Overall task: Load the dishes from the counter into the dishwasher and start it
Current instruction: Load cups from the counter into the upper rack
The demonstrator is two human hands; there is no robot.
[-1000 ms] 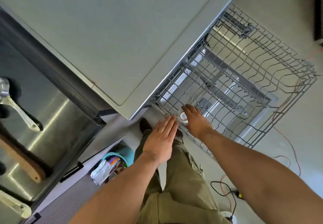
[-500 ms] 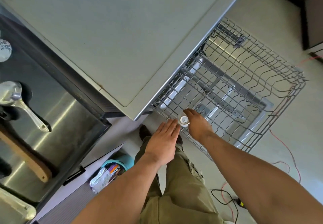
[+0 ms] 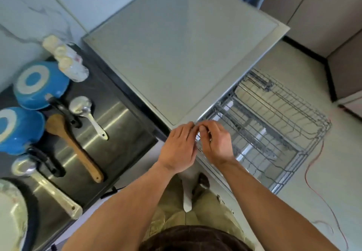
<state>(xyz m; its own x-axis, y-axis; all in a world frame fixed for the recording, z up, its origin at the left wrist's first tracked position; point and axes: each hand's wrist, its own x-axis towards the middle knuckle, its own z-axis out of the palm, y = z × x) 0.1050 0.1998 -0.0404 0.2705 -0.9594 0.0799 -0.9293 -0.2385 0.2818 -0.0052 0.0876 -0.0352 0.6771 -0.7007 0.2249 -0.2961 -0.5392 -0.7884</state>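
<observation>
Left hand [image 3: 179, 149] and right hand [image 3: 217, 143] meet at near-left corner of pulled-out rack [image 3: 284, 125], fingers curled, tips touching; can't tell if they grip anything. Dishes on bench [image 3: 117, 113] at left: blue bowls [image 3: 42, 84], spoons [image 3: 81, 105], wooden spatula [image 3: 74, 145].

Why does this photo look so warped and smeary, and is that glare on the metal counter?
Head view: the wide-angle lens stretches the forearms toward the bottom edge. Same head view: yes, bright glare streaks cross the steel counter. Also in the head view, the left hand and right hand at the wire rack look soft and blurred.
</observation>
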